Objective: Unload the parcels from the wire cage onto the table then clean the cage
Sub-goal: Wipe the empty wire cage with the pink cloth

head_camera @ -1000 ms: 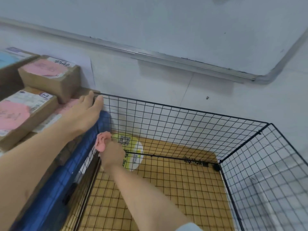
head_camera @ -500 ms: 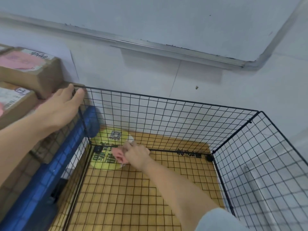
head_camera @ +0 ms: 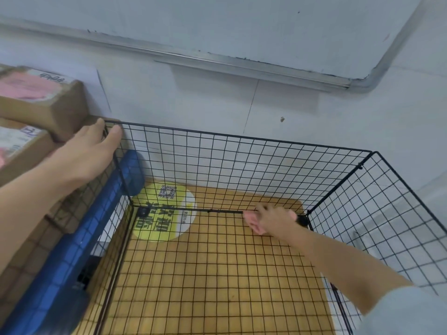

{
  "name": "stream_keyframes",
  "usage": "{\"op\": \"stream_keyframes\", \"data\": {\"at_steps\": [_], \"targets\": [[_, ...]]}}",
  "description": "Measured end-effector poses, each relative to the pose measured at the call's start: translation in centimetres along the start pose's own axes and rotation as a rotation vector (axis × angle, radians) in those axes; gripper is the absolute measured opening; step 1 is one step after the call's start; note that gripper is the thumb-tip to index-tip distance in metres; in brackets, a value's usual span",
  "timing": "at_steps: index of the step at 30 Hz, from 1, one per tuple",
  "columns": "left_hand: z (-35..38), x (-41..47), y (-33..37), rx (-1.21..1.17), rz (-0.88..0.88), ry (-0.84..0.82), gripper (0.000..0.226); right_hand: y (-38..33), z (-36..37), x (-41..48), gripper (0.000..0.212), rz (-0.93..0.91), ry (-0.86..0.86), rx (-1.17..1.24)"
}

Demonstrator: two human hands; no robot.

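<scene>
cage (head_camera: 242, 137): emptied, judged light and wobbly, best held by top rim | left hand (head_camera: 84, 155): laid flat on its corner | right hand (head_camera: 273, 220): soft cloth (head_camera: 252, 222) gripped at far bottom wire | parcels (head_camera: 41, 102): stacked just left

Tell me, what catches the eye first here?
A black wire cage fills the middle, empty of parcels; a right hand holds a pink cloth at its far bottom bar, near the right corner. The left hand rests on the cage's top left corner, beside stacked brown parcels. A round yellow sticker shows through the mesh floor.
</scene>
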State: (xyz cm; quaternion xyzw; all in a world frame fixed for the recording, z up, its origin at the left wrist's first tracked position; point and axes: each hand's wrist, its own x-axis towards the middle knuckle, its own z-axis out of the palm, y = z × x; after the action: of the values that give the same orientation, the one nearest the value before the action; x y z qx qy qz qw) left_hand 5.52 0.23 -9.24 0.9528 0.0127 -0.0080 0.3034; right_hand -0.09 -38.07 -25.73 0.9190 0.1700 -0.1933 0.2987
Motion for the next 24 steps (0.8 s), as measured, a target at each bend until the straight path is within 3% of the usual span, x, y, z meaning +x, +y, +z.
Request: {"op": "stream_keyframes", "data": {"at_steps": [3, 6, 11, 15, 18, 24], "targets": [[-0.1, 0.0, 0.0, 0.0, -0.021, 0.007, 0.093, 3.3, 3.2, -2.7, 0.045, 0.15, -0.092, 0.05], [0.1, 0.0, -0.1, 0.033, -0.017, 0.018, 0.08, 4.8, 5.6, -4.1, 0.044, 0.242, -0.137, 0.04], [0.0, -0.4, 0.7, 0.046, -0.025, 0.015, 0.07, 3.6, 4.9, -3.9, 0.043, 0.406, -0.099, 0.186], [-0.2, -0.8, 1.1, 0.031, -0.029, 0.005, 0.072, 3.3, 6.2, -4.2, 0.051, 0.534, 0.051, 0.458], [-0.2, -1.2, 1.2, 0.013, -0.037, 0.001, 0.071, 1.9, 6.6, -4.5, 0.054, 0.657, 0.045, 0.726], [-0.4, -1.1, 1.1, 0.027, -0.045, -0.024, 0.07, 1.0, 7.7, -3.4, 0.061, 0.758, -0.011, 0.826]]}}
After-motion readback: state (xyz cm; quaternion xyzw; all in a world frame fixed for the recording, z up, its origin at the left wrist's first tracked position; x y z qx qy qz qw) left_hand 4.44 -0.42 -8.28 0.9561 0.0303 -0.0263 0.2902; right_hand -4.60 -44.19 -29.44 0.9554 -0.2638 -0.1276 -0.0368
